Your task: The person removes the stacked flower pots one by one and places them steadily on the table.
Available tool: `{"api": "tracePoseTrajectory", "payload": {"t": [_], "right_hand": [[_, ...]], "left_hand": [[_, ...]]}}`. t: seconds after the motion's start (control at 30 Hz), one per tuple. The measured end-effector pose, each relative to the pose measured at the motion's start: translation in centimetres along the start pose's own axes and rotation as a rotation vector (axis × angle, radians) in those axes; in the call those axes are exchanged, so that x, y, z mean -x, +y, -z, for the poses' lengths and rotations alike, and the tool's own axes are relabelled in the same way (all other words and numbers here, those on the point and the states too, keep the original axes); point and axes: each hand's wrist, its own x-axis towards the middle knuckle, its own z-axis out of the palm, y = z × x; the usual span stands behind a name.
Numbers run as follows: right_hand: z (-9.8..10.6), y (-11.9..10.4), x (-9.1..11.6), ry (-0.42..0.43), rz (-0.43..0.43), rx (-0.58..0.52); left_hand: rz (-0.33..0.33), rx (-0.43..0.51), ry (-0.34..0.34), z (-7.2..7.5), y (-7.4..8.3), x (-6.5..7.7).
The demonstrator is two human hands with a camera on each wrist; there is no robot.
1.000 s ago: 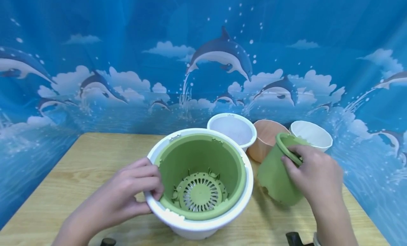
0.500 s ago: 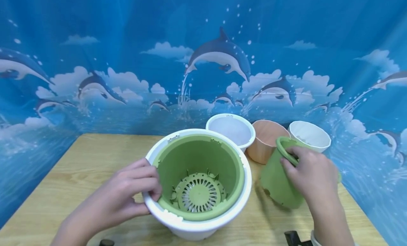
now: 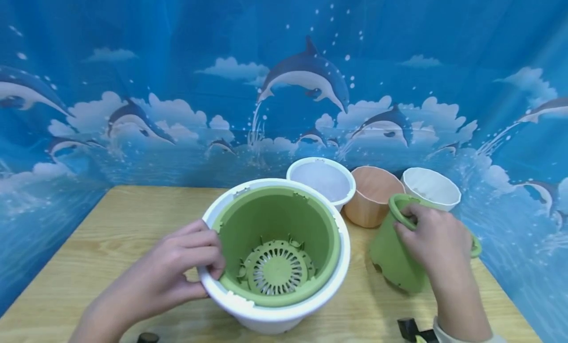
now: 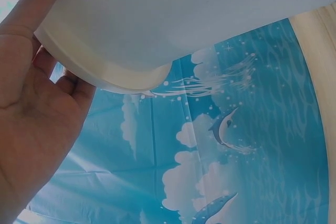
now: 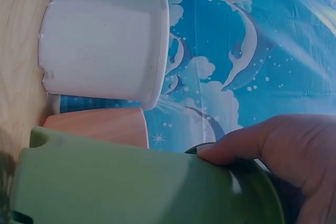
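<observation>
My left hand (image 3: pixel 184 261) grips the left rim of a large white flowerpot (image 3: pixel 266 325). In the left wrist view the thumb lies along the pot's outer wall (image 4: pixel 157 19), with the other fingers at the rim. Nested inside is a green flowerpot (image 3: pixel 266 210) with a slotted bottom. On the right, my right hand (image 3: pixel 437 239) pinches the rim of another green flowerpot (image 3: pixel 392 252), fingers inside and thumb outside. That pot leans, and its notched base is close to the table; contact is unclear. The hand hides part of its rim.
Behind stand a smaller white pot (image 3: pixel 321 180), an orange pot (image 3: pixel 368 205) and a white faceted pot (image 3: pixel 432 188), side by side. A dolphin-print curtain (image 3: pixel 199 86) backs the wooden table (image 3: pixel 146 215). Dark objects (image 3: pixel 408 328) show at the bottom edge.
The right hand's green pot has shifted slightly right and downward, and more of its rim shows beyond the hand. The left hand and its nested pots stay nearly still.
</observation>
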Motion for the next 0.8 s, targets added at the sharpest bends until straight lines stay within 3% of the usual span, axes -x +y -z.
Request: {"api": "tracePoseTrajectory", "payload": {"t": [0.13,0.23,0.5,0.8], "right_hand": [[-0.2,0.2,-0.2,0.006,-0.018,0.007],[-0.4,0.4,-0.3,0.008,-0.021,0.002],[-1.1,1.4,-0.6,-0.165,-0.076,-0.017],[-1.5,1.7,-1.2,-0.16,-0.093,-0.021]], "left_hand": [[-0.01,-0.002,0.012,0.0,-0.1,0.0],[0.019,0.0,-0.006,0.1,0.0,0.0],[0.085,-0.014,-0.058,0.2,0.3,0.1],[0.08,-0.014,-0.053,0.3,0.3,0.1]]}}
